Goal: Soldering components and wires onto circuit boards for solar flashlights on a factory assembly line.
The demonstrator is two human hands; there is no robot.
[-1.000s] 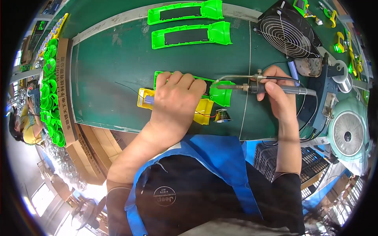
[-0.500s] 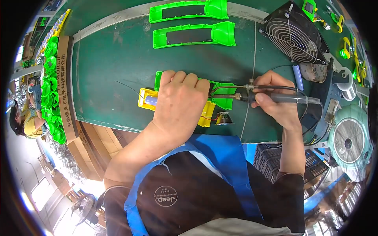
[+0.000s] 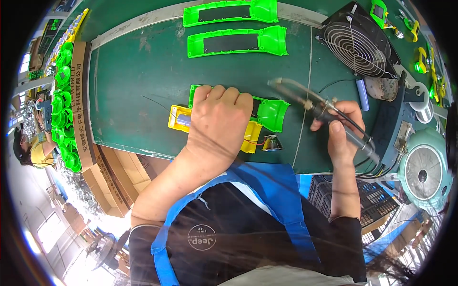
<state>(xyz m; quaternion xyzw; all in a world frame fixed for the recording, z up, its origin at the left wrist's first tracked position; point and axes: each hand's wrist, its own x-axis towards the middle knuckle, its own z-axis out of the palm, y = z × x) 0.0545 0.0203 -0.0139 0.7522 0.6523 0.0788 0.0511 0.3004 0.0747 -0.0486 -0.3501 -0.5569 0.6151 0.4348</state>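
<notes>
My left hand (image 3: 220, 121) is closed over a green plastic casing half (image 3: 273, 114) and a yellow casing half (image 3: 252, 138) on the bench; the palm and fingers hide most of both. A blue cylindrical battery cell (image 3: 183, 119) shows in the yellow half, left of the hand. Thin wires run from this half to a small lamp head (image 3: 272, 143) on the right. My right hand (image 3: 344, 131) grips a soldering iron (image 3: 318, 112) with a solder feed tube along it. Its blurred tip points up and left, in the air, apart from the casings.
Two more green casing halves (image 3: 237, 41) lie at the back. A black fan (image 3: 355, 45), a loose blue battery cell (image 3: 362, 95) and a solder reel (image 3: 422, 102) stand right. Along the left edge, a cardboard box (image 3: 80, 105) borders green parts (image 3: 61, 105). Another person (image 3: 36, 148) sits far left.
My right hand has lifted the soldering iron away from the casing, to the right, and its tip has swung upward. My left hand stays on the casings.
</notes>
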